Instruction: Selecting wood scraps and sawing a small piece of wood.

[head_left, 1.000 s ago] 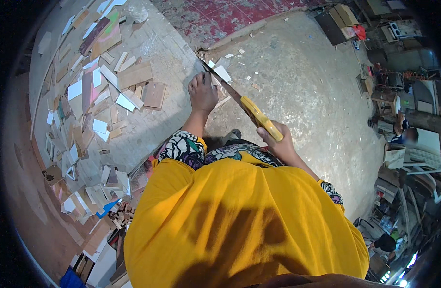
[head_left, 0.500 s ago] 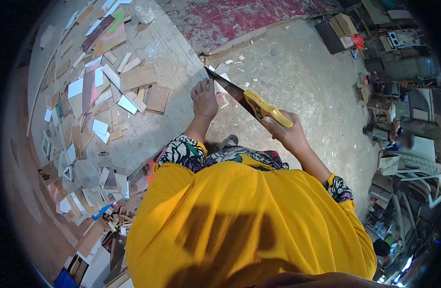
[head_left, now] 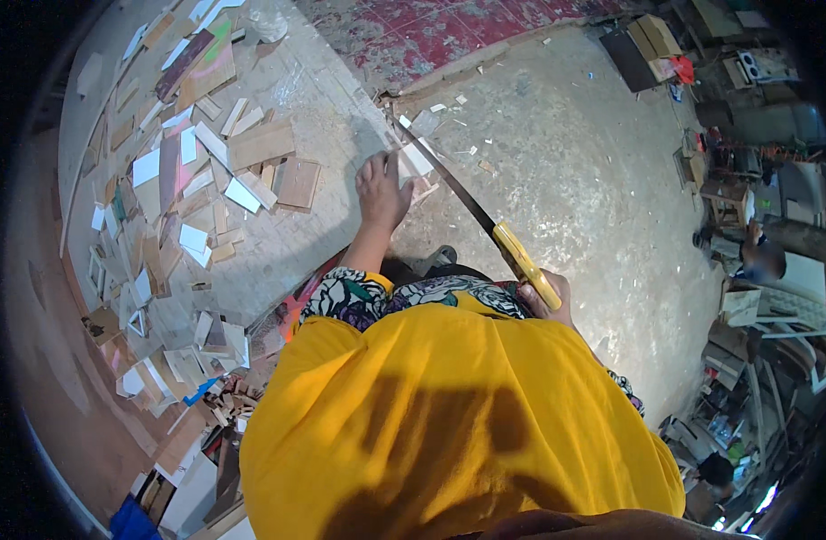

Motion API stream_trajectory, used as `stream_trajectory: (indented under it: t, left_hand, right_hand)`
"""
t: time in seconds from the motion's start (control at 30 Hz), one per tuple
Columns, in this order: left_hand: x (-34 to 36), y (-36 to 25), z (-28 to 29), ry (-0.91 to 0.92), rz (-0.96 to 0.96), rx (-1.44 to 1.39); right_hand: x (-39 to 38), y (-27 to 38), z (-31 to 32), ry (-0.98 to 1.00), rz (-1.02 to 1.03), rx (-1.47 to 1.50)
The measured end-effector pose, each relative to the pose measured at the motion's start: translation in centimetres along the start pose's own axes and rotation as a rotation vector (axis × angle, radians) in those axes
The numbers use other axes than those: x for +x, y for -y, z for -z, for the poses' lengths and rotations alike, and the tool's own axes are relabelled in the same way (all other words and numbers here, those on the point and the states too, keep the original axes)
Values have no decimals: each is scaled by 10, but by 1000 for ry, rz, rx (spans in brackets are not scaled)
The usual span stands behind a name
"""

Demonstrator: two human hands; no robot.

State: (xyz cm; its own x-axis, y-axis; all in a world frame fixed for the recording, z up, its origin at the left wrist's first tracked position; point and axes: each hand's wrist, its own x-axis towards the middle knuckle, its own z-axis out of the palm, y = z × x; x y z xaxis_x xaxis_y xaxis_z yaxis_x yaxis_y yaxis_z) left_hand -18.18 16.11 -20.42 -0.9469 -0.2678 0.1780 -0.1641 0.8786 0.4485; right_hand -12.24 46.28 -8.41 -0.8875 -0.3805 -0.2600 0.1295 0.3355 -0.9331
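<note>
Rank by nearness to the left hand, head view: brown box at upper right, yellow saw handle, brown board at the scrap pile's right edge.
From the left hand:
1. Brown board: just left of it.
2. Yellow saw handle: lower right, in the right hand.
3. Brown box: far upper right.

At the left, wooden offcuts (head_left: 262,141) are scattered; a cardboard box (head_left: 654,36) is placed near a red item (head_left: 682,69); red floor tiles (head_left: 449,38) are blotched with grey.

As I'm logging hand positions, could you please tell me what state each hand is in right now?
Left hand: open, palm down at the edge of the table.
Right hand: closed, holding the saw.
</note>
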Motion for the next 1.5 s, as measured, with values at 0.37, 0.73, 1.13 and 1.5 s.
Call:
stream_trajectory:
  t: [0.37, 0.73, 1.13, 1.5]
  left_hand:
    - [-12, 28, 19, 74, -39, 29]
    - [-12, 38, 18, 60, -144, -60]
    - [-6, 54, 12, 33, -304, -90]
    - [2, 50, 5, 47, -183, -75]
  right_hand:
    - [32, -40, -48, 122, 298, -250]
    - [11, -69, -101, 131, 369, -154]
    - [-9, -56, -140, -38, 297, -152]
    - [-5, -63, -170, -205, 189, -91]
